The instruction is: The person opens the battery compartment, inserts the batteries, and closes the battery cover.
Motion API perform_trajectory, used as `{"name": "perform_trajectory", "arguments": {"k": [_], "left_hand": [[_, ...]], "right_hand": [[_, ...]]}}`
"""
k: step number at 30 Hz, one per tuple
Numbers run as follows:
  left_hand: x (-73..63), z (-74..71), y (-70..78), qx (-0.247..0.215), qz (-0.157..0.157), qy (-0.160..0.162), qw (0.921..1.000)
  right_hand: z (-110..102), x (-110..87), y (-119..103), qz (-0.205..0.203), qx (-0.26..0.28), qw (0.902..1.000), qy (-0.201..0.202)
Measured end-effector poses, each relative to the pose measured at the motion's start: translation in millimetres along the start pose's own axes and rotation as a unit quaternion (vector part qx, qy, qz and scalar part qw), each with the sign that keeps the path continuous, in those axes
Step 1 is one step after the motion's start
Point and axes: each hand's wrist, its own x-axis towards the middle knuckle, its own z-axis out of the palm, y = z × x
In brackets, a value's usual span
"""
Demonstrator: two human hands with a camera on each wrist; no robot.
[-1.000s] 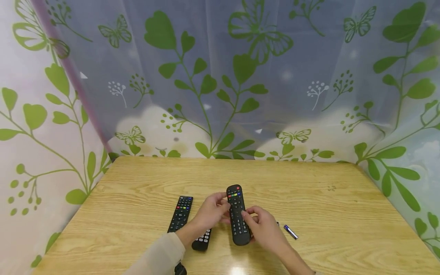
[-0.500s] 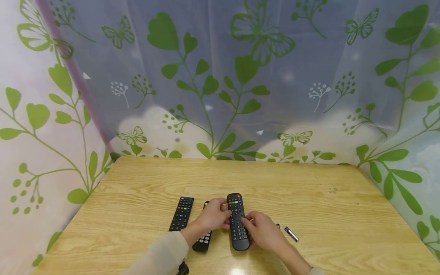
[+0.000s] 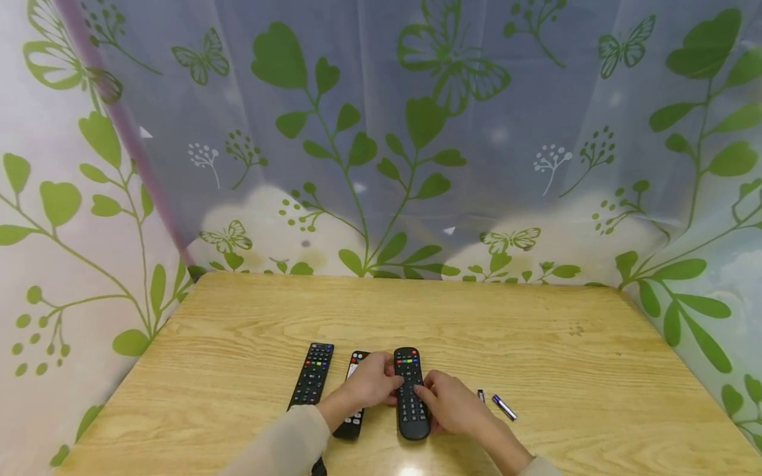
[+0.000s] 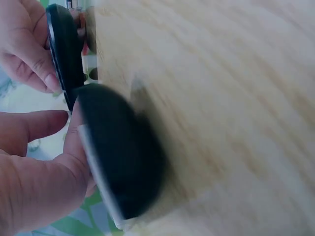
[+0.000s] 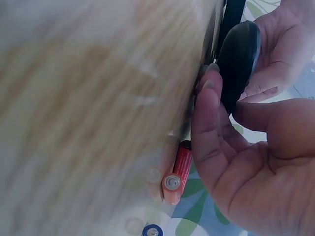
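In the head view a black remote control [image 3: 411,396] with colored buttons lies face up, close over the table, between both hands. My left hand [image 3: 374,381] grips its left edge, thumb on the face. The right hand [image 3: 455,403] pinches the opposite edge, its thumb over the buttons and its fingers tucked below, as the right wrist view shows. Beneath the left hand and forearm lies a second remote [image 3: 350,428] with white buttons, partly covered; its dark end [image 4: 123,152] looms large in the left wrist view. Farther left rests a third remote [image 3: 311,375].
Right of the right hand, a battery [image 3: 505,407] lies beside another battery [image 3: 481,396] on the wooden table [image 3: 536,337]. The right wrist view shows a red battery [image 5: 183,164] near the fingers. A patterned curtain [image 3: 381,132] hangs behind the table.
The gripped remote has come down and nearer to me, lower over the table, and both hands have moved with it. More of the second remote's top end shows past the left hand.
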Motion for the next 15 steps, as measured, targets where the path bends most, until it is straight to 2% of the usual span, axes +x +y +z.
{"name": "perform_trajectory", "arguments": {"k": [7, 11, 15], "left_hand": [[1.6, 0.0, 0.7, 0.052, 0.023, -0.004, 0.9984], [3.9, -0.4, 1.6, 0.105, 0.048, 0.002, 0.9933], [6.1, -1.1, 2.3, 0.125, 0.047, 0.007, 0.9911]], "right_hand": [[0, 2.5, 1, -0.009, -0.011, 0.9999, -0.005], [-1, 6.5, 1, -0.020, -0.014, 0.9997, -0.004], [-2, 10.5, 0, -0.025, -0.011, 0.9996, -0.001]]}}
